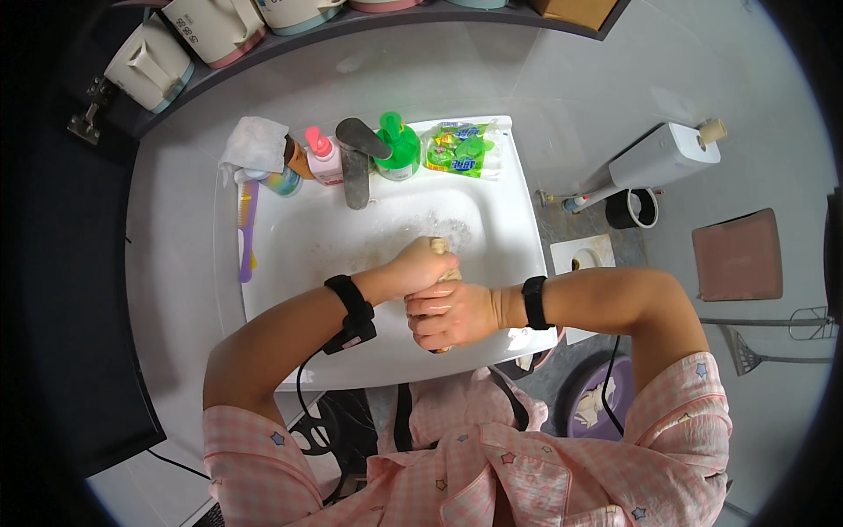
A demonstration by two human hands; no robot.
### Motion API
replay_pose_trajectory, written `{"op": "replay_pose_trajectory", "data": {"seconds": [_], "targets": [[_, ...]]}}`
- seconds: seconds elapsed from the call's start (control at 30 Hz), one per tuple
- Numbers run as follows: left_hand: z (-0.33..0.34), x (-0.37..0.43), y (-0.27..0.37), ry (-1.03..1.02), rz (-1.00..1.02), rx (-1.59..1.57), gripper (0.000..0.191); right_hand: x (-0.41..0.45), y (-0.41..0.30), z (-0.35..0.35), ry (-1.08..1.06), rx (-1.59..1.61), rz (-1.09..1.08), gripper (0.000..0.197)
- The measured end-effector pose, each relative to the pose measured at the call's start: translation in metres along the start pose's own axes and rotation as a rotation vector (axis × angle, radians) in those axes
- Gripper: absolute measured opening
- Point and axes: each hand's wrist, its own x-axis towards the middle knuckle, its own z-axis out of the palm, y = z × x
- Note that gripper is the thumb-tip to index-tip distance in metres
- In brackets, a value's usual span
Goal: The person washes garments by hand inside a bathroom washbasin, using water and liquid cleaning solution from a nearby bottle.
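Note:
Over a white washbasin (303, 230), both hands grip one bunched, wet beige cloth (450, 273). My left hand (427, 263) is closed round its upper part, and a bit of cloth pokes out above the fist. Just below and touching it, my right hand (454, 316) has its wet fingers wrapped round the lower part. Most of the cloth is hidden by the fingers. Suds (448, 227) lie in the basin beyond the hands. A dark grey faucet (356, 178) stands at the basin's back edge.
Along the back rim are a green pump bottle (398, 155), a pink pump bottle (323, 158) and a green plastic packet (464, 151). A purple comb (247, 230) lies on the left rim. Cups (151, 66) stand on a shelf above. A purple tub (586, 421) holding cloth is on the floor, right.

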Motion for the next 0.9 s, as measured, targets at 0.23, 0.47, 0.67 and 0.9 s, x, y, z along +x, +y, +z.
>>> {"op": "replay_pose_trajectory", "data": {"seconds": [0.23,0.47,0.67,0.9], "targets": [[0.004,0.007,-0.027,0.009,-0.012,-0.149,0.016,-0.003,-0.009,0.007,-0.171,0.014,0.077,0.017],[-0.001,0.013,-0.018,-0.409,-0.094,-0.770,0.025,-0.040,-0.036,-0.015,0.290,-0.139,0.719,0.033],[0.072,0.002,0.040,-0.237,0.185,-0.621,0.046,-0.072,-0.079,-0.039,1.178,0.029,1.581,0.044],[0.186,0.042,0.039,-0.340,0.040,-0.212,0.033,-0.147,-0.170,-0.022,1.432,0.067,1.715,0.064]]}}
